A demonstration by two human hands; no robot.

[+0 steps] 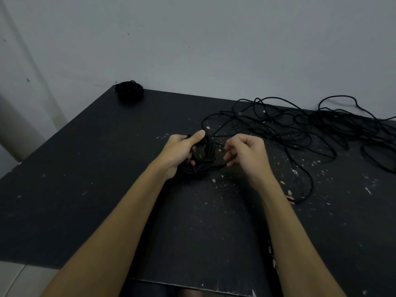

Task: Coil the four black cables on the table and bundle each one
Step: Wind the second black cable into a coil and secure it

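Where the table (90, 159) meets the wall at its far left corner, a finished bundle (129, 91) lies flat, a round black coil. Nearer the middle, the left hand (180, 153) grips a coil (203, 161), thumb laid over the top and fingers curled round the loops; the coil's long axis runs from near-left to far-right, held just above or on the tabletop, I cannot tell which. The right hand (246, 153), just beside it, pinches a strand (217, 144) of the same cable with curled fingers. To the right, loose cables (300, 127) sprawl in tangled loops toward the far right edge, one loop trailing near the right forearm.
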